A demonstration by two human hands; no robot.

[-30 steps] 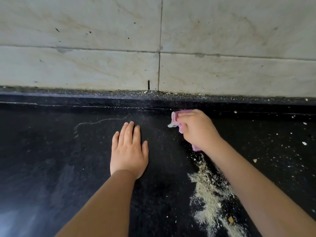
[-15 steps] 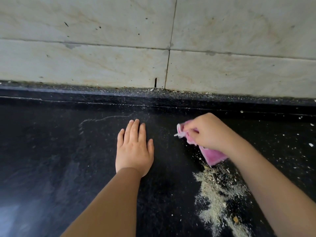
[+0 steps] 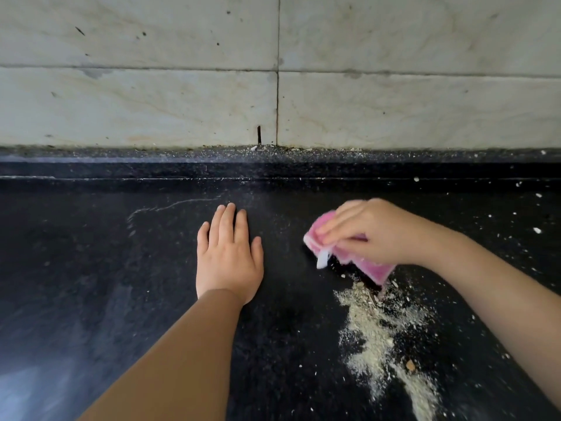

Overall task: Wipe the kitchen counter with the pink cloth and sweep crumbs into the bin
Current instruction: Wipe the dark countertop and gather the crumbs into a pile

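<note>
Right hand [image 3: 376, 232] grips the pink cloth [image 3: 361, 256] at the crumb pile's [image 3: 382, 332] far end; left hand [image 3: 227, 256] lies flat, released, on the black counter [image 3: 91, 268]. Best to press low and drag nearward, gathering strays.

A home kitchen — black stone counter [image 3: 91, 268] strewn with crumbs [image 3: 379, 329], backed by pale marble wall tiles [image 3: 136, 101].
</note>
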